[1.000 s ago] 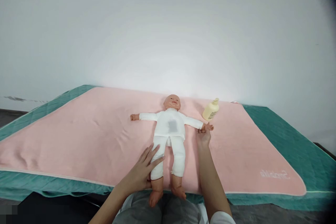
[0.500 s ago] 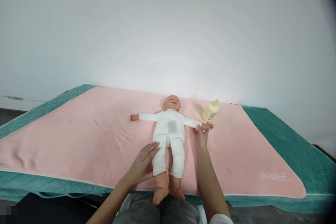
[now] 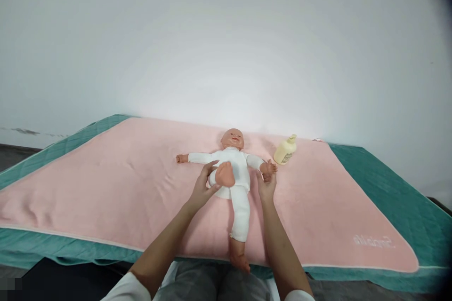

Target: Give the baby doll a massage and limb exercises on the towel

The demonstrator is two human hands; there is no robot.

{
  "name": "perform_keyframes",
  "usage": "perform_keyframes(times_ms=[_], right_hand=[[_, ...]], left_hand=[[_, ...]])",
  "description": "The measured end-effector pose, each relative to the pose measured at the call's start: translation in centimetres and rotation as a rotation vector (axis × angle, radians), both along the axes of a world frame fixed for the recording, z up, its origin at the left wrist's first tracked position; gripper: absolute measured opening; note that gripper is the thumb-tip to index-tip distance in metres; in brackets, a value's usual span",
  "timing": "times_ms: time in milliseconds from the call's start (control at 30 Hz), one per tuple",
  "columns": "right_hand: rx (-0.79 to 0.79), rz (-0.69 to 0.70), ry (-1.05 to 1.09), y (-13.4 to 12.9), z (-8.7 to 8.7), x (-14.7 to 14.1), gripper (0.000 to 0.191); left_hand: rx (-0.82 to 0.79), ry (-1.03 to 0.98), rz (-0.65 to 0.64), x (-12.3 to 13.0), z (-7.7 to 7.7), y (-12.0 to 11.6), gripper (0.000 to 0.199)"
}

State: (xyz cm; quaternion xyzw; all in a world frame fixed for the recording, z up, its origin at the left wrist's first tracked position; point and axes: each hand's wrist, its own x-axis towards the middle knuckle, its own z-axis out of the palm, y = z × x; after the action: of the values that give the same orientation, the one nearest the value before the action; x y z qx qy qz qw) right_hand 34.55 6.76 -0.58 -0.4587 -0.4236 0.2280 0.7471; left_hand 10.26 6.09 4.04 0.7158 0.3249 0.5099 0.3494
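Note:
A baby doll [image 3: 242,173] with a white cloth body lies on its back, its head toward the wall. My left hand [image 3: 202,191] grips the doll's leg on the left side, which is bent up over the belly with the sole of the foot [image 3: 225,175] facing me. The doll's other leg [image 3: 240,218] lies straight toward me. On the right, my right hand [image 3: 267,189] is closed around the doll's forearm near its hand [image 3: 269,168]. Just beyond that stands a pale yellow pump bottle [image 3: 285,150], touched by neither hand.
A pink blanket [image 3: 141,178] lies under the doll, over a green quilted mattress cover [image 3: 391,188]. A white wall [image 3: 226,47] rises behind the far edge. The mattress's near edge runs just in front of my lap.
The doll's leg on the left has been lifted and folded over its belly by my left hand. The doll's arm in my right hand is bent and slightly drawn in.

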Motion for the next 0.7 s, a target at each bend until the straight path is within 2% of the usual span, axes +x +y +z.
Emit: perform_keyframes(times_ms=[100, 233, 367, 433, 700], right_hand=[[0.025, 0.038, -0.119, -0.1, -0.5, -0.1, 0.051], [0.085, 0.070, -0.341, -0.4, -0.5, 0.0, 0.042], [0.118, 0.163, -0.486, -0.5, -0.3, -0.1, 0.038], [0.122, 0.193, -0.547, -0.5, -0.3, -0.2, 0.038], [0.114, 0.216, -0.618, -0.6, -0.2, -0.5, 0.042]], left_hand=[[-0.043, -0.069, 0.000, 1.6, 1.0, 1.6, 0.068], [-0.018, -0.055, 0.063, 3.4, 1.3, 2.8, 0.066], [-0.045, -0.029, 0.078, 3.8, 0.9, 3.5, 0.055], [-0.060, -0.007, 0.068, 3.6, 0.5, 3.8, 0.055], [-0.065, 0.179, 0.108, 3.3, -0.8, 4.5, 0.056]])
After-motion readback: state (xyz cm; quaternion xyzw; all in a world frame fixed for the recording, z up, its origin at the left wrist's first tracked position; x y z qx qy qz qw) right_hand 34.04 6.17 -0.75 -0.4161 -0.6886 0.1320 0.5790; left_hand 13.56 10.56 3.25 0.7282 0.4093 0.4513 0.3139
